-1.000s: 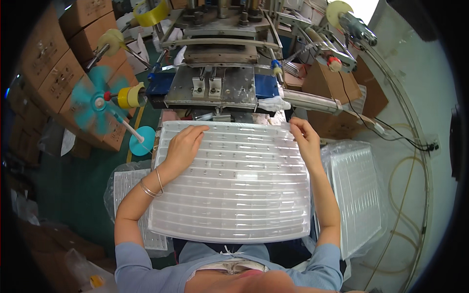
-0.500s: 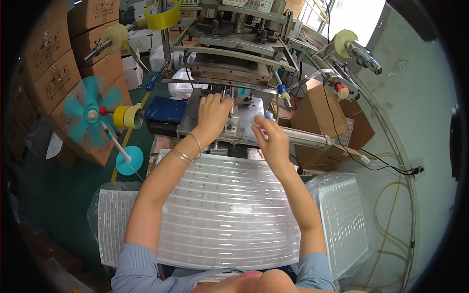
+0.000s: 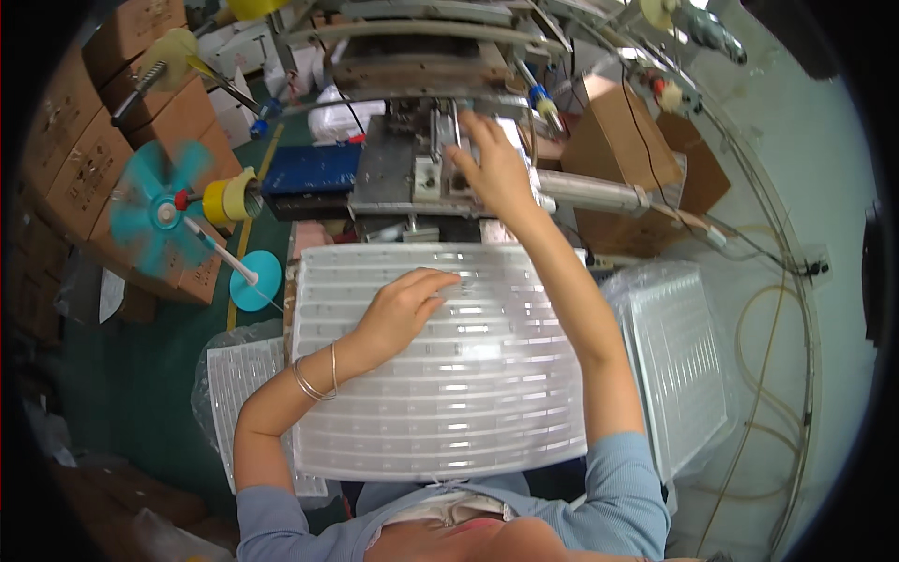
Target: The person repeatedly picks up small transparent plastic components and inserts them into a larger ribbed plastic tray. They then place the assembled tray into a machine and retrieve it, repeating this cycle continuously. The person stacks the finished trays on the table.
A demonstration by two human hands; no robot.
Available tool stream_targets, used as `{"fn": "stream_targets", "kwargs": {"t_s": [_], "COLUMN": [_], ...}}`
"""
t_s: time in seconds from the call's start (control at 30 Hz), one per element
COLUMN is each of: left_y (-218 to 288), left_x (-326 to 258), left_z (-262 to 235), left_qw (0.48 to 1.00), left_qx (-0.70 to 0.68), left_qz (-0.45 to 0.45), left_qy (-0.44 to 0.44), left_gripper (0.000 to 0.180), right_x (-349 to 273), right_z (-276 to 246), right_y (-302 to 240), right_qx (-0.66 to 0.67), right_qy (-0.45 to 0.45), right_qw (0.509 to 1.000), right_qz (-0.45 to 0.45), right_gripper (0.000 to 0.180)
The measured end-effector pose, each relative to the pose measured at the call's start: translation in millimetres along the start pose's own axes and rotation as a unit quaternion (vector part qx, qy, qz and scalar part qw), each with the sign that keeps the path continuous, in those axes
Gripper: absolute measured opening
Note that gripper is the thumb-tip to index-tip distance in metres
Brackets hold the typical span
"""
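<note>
My left hand, with bangles at the wrist, is over the large translucent plastic tray in front of me. Its thumb and fingers are drawn together at a row in the upper middle of the tray; whatever is between the fingertips is too small to make out. Ahead of it, my right hand reaches over the metal bed of a press machine. Its fingers are apart beside a small metal fixture, and no object shows in them.
The press head hangs over the bed. A blue box sits left of it, near a spinning teal fan. Further ribbed trays lie at both sides. Cartons are stacked left; an opened carton stands right.
My left hand has come back from the machine bed to the tray. My right hand has moved forward and left to the fixture. The view has tilted down.
</note>
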State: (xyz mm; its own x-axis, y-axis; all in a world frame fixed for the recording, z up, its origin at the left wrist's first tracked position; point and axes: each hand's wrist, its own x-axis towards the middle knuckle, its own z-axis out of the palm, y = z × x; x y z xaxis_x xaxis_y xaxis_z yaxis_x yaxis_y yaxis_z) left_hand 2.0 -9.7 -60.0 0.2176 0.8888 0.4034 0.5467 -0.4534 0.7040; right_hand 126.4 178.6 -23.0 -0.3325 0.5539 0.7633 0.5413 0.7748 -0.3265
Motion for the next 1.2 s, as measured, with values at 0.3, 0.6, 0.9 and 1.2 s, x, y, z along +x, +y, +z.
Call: {"fn": "stream_targets", "kwargs": {"t_s": [0.3, 0.6, 0.9, 1.2], "left_y": [6.8, 1.2, 16.0, -20.6], "left_x": [-30.8, -37.3, -33.6, -19.8], "left_z": [62.2, 64.6, 48.7, -12.4], "left_qw": [0.98, 0.931, 0.96, 0.975], "left_qx": [0.145, 0.323, 0.252, 0.193], "left_qz": [0.108, 0.146, 0.047, -0.048], "left_qy": [-0.079, -0.085, -0.109, 0.102], "left_gripper": [0.029, 0.017, 0.026, 0.032], "right_x": [-130.0, -190.3, -192.8, -141.4], "right_z": [-117.8, -118.6, -114.9, -134.8], "right_y": [-22.5, -19.3, -14.2, -1.7], "right_qx": [0.006, -0.048, -0.02, 0.332], "right_qy": [-0.285, -0.385, -0.352, -0.37], "right_qw": [0.958, 0.922, 0.934, 0.826], "right_qz": [0.038, 0.001, -0.066, 0.267], "right_gripper": [0.023, 0.019, 0.021, 0.018]}}
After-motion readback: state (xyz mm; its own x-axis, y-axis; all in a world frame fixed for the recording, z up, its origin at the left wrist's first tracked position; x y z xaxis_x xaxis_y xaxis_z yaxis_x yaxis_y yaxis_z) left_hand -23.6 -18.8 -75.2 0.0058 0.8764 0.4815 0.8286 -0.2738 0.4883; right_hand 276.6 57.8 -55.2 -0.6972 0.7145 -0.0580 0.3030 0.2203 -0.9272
